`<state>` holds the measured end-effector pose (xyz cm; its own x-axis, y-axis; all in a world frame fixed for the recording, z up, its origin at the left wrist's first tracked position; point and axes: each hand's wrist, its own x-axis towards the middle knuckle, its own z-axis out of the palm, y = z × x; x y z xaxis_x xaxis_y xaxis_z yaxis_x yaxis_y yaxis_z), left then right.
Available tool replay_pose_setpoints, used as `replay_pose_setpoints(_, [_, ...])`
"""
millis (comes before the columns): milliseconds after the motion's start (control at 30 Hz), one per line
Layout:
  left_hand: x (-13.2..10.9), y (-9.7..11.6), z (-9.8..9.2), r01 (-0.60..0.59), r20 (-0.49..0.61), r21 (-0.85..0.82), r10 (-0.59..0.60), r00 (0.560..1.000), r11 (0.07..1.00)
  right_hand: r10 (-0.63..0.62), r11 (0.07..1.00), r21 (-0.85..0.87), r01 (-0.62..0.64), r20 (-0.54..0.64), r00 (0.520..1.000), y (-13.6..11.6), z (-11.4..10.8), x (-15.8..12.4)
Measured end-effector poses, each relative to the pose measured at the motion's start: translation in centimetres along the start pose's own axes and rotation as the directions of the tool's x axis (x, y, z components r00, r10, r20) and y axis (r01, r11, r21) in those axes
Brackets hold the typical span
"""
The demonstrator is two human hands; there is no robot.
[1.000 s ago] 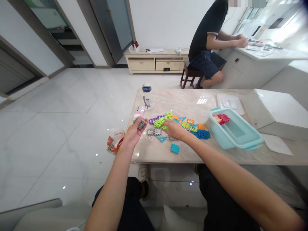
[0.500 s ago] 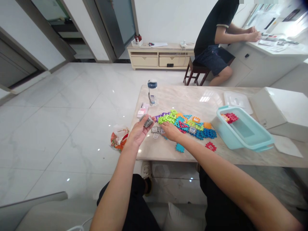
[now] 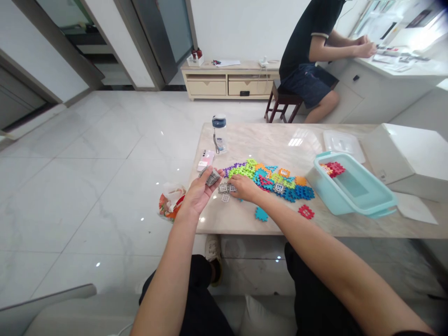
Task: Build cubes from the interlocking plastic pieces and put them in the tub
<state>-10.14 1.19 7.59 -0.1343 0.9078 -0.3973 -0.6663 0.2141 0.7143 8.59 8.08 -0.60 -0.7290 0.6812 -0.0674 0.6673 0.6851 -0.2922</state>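
Over the table's left end, my left hand (image 3: pixel 198 192) is closed around a small stack of grey interlocking tiles (image 3: pixel 212 177), palm turned up. Just right of it, my right hand (image 3: pixel 244 187) reaches down with curled fingers on a grey tile with a white window insert (image 3: pixel 232 188); the fingertips are partly hidden. Another grey window tile (image 3: pixel 223 188) lies beside that one, and a loose whitish window piece (image 3: pixel 225 198) is in front. Behind my right hand are lime-green tiles (image 3: pixel 241 171) and purple tiles (image 3: pixel 231 168), with blue tiles (image 3: pixel 301 193) farther right.
On the marble-look table (image 3: pixel 241 221) stand a clear bottle (image 3: pixel 220 137), a pink phone-like item (image 3: pixel 206 160), and a mint-green bin (image 3: pixel 336 198) holding some red tiles. A white box (image 3: pixel 409 154) is at right. A plastic bag (image 3: pixel 171 201) lies left; a person (image 3: pixel 308 51) sits beyond.
My right hand's fingers have drawn in a little at the grey window tile. My left hand still holds its grey stack. The whole view has shifted slightly.
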Motion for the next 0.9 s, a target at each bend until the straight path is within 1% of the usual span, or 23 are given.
replay_pose_setpoints(167, [-0.1, 0.6, -0.1, 0.001, -0.009, 0.023, -0.001, 1.000, 1.000, 0.019, 0.999, -0.042, -0.016, 0.061, 0.998, -0.9, -0.7, 0.5])
replay_pose_setpoints(267, [0.0, 0.8, -0.2, 0.005, -0.016, 0.036, -0.004, 1.000, 0.999, 0.029, 0.998, -0.063, -0.024, 0.069, 0.997, -1.3, -0.8, 0.6])
replay_pose_setpoints(367, [0.1, 0.5, -0.2, 0.006, 0.003, 0.055, -0.006, 1.000, 0.998, 0.031, 0.998, -0.057, -0.028, 0.043, 0.999, -1.2, -0.4, 0.4])
replay_pose_setpoints(433, [0.2, 0.2, 0.0, 0.014, 0.021, 0.075, -0.016, 1.000, 0.997, 0.021, 1.000, -0.017, -0.021, 0.010, 1.000, -1.0, -0.4, 0.0])
replay_pose_setpoints(500, [0.2, -0.2, 0.4, 0.020, 0.036, 0.099, -0.024, 0.999, 0.995, 0.000, 0.999, 0.037, 0.002, -0.032, 0.999, -0.8, -0.8, -0.7])
replay_pose_setpoints(567, [0.2, -0.6, 0.8, 0.023, 0.055, 0.121, -0.030, 0.998, 0.992, -0.005, 0.996, 0.086, 0.011, -0.070, 0.998, -0.4, -1.8, -1.8])
replay_pose_setpoints(667, [0.3, -1.6, 1.6, 0.039, 0.091, 0.161, -0.054, 0.994, 0.986, 0.043, 0.990, 0.138, -0.028, -0.110, 0.993, 0.5, -3.9, -4.2])
replay_pose_setpoints(767, [0.3, -2.7, 2.5, 0.073, 0.136, 0.220, -0.105, 0.985, 0.973, 0.103, 0.985, 0.147, -0.091, -0.075, 0.992, 2.3, -5.5, -7.4])
replay_pose_setpoints(833, [0.2, -3.7, 3.1, 0.098, 0.158, 0.261, -0.143, 0.977, 0.960, 0.136, 0.982, 0.140, -0.128, -0.043, 0.990, 3.7, -6.0, -9.5])
replay_pose_setpoints(900, [0.1, -4.8, 3.8, 0.123, 0.174, 0.295, -0.180, 0.968, 0.948, 0.167, 0.978, 0.140, -0.158, -0.054, 0.985, 5.1, -6.2, -11.4])
